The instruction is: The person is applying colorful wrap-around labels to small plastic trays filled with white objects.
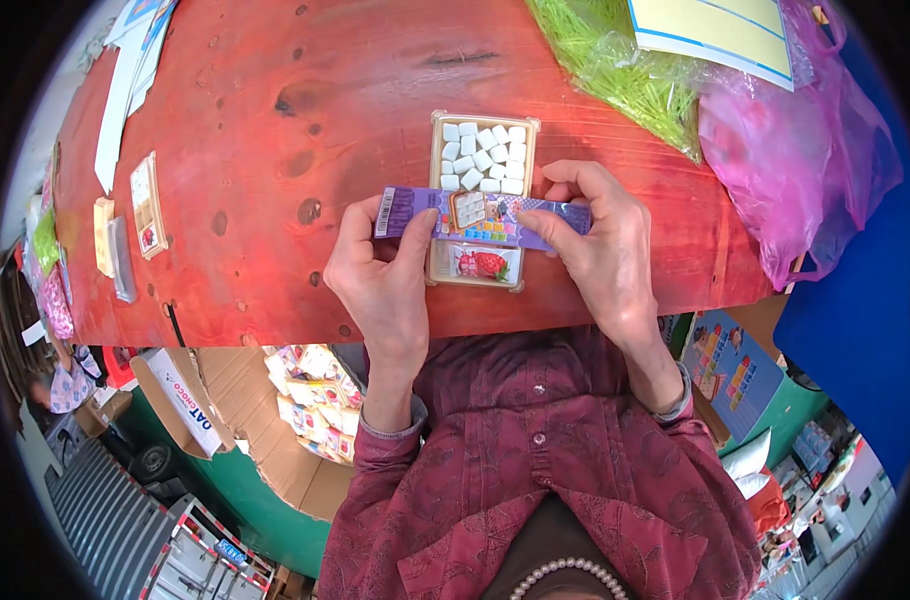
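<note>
A purple printed cardboard sleeve is stretched crosswise between my two hands. My left hand pinches its left end, thumb on top. At the right end my right hand grips it between thumb and fingers. Directly under the sleeve, on the red table, lies a shallow cream tray. White pillow-shaped candies fill its far part. In its near part sits a small sachet with a red berry picture. The sleeve covers the tray's middle, and whether it touches the tray I cannot tell.
More trays lie at the left of the red wooden table. Green shredded filler in clear plastic and a pink plastic bag are at the far right. Below the near edge, an open cardboard box holds several filled packs.
</note>
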The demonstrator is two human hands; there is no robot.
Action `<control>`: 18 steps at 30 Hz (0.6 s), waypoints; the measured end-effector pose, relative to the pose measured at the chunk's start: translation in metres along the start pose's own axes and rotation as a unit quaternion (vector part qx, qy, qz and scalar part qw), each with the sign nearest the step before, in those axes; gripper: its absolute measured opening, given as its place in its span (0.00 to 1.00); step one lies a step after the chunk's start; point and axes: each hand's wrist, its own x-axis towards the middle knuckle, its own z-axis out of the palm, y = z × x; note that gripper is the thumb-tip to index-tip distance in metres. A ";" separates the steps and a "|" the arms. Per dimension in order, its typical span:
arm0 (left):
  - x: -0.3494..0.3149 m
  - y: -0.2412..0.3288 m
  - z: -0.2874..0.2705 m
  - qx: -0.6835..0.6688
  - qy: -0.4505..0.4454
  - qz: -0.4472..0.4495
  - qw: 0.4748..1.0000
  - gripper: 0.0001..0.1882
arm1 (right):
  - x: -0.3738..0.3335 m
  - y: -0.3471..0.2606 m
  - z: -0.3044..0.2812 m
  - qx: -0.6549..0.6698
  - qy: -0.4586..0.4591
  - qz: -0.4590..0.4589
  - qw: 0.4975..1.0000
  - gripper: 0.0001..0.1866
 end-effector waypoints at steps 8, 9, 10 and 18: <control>-0.034 -0.007 -0.027 0.032 0.059 -0.050 0.996 0.11 | -0.019 -0.007 0.014 0.010 -0.065 -0.028 0.997 0.17; -0.043 -0.007 -0.035 0.021 0.080 -0.073 0.994 0.12 | -0.023 -0.011 0.018 0.024 -0.080 -0.043 0.996 0.17; -0.053 -0.009 -0.040 0.007 0.098 -0.097 0.990 0.13 | -0.027 -0.013 0.021 0.036 -0.092 -0.055 0.994 0.18; -0.103 -0.030 -0.069 -0.115 0.142 -0.193 0.964 0.16 | -0.046 -0.021 0.037 -0.005 -0.194 -0.039 0.980 0.23</control>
